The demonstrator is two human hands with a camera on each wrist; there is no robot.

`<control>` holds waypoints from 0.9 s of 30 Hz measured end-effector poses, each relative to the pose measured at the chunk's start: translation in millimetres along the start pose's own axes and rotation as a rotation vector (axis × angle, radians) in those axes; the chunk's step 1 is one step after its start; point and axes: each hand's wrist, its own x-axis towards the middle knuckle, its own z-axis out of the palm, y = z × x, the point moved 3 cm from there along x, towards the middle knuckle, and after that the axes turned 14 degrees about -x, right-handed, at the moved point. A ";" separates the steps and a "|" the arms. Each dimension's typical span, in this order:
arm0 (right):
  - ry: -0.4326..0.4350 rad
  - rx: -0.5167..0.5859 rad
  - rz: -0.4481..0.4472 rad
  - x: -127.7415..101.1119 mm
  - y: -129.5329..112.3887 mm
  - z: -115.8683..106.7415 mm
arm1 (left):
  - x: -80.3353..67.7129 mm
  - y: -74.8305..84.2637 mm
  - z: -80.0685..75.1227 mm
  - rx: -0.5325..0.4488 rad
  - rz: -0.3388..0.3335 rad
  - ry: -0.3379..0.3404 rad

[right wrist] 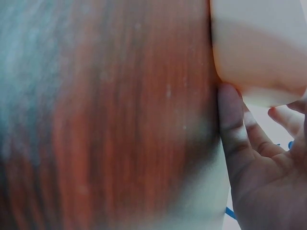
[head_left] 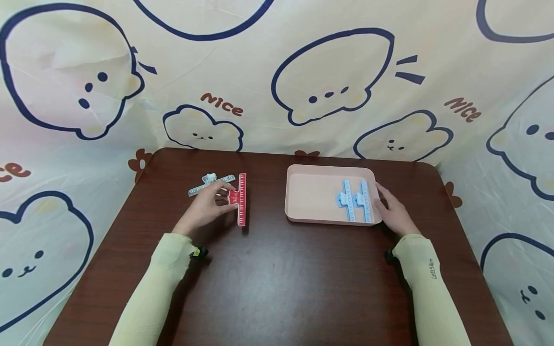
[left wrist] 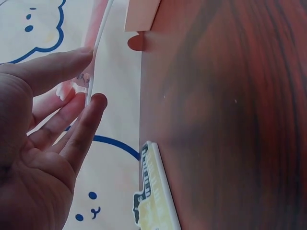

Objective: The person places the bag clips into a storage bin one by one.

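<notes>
A red ruler (head_left: 242, 206), left of centre, is pinched in the left hand (head_left: 205, 206) as the relaxed right hand (head_left: 397, 215) touches a pink tray (head_left: 309, 194) right of centre, its sleeve (head_left: 426, 278) lettered "Let's Slim," before a backdrop (head_left: 255, 72) reading "Nice."

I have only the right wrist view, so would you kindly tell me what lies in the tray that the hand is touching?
Observer: Two blue rulers lie side by side in the tray.
Operator: Thank you; what does the left hand hold, if anything?
Observer: It pinches a red ruler between thumb and fingers.
Operator: And is anything else near that hand, if you would?
Observer: Yes, a pale ruler lies on the table, partly hidden by the left hand in the head view.
</notes>
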 end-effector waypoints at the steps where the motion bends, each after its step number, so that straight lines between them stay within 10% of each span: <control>1: -0.001 0.000 0.000 -0.1 0.2 0.2 | 1.1 1.2 0.9 0.001 -0.004 -0.001; 27: -0.003 -0.006 0.009 1.3 0.7 0.8 | 32.8 28.7 27.4 -0.038 0.092 -0.026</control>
